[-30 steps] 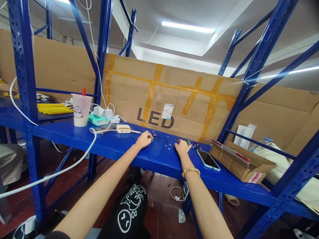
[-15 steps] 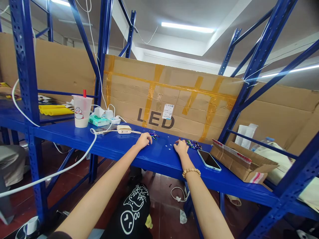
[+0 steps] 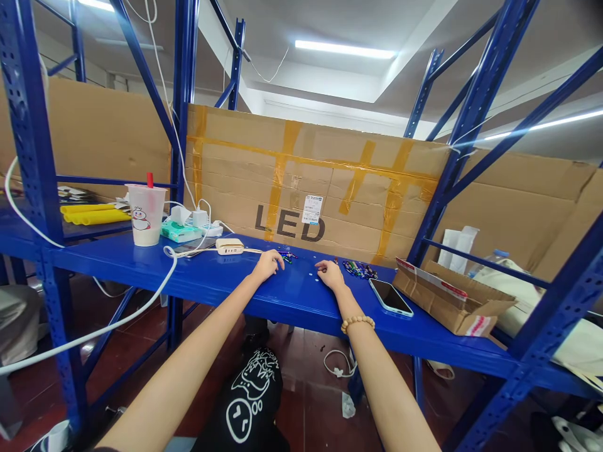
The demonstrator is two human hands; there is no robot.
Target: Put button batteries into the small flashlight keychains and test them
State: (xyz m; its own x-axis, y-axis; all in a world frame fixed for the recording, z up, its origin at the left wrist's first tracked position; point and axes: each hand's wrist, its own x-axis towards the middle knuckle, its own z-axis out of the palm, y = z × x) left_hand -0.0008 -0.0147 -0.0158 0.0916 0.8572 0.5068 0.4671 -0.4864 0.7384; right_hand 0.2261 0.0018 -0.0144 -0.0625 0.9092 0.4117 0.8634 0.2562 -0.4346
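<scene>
My left hand [image 3: 268, 265] rests on the blue shelf top [image 3: 292, 295], fingers curled and drawn together. Just beyond its fingertips lies a small cluster of shiny blue, purple and green pieces [image 3: 287, 256]. My right hand [image 3: 331, 275], with a beaded bracelet [image 3: 358, 322] at the wrist, is over the shelf to the left of a larger pile of similar shiny pieces [image 3: 360, 270]. Its fingers are bent toward the thumb. Whatever either hand may hold is too small or hidden to make out. A few small white spots show on the surface between the hands.
A phone [image 3: 391, 297] and an open cardboard box [image 3: 455, 298] sit at the right. Toward the left are a drink cup [image 3: 146, 216], a tissue pack [image 3: 180, 231], a cream power strip [image 3: 230, 247] and white cables. Cardboard [image 3: 311, 169] walls the back; blue posts flank the shelf.
My right hand has moved left, away from the larger pile, uncovering more of it. My left hand has stayed by the small cluster. The whole view has shifted slightly.
</scene>
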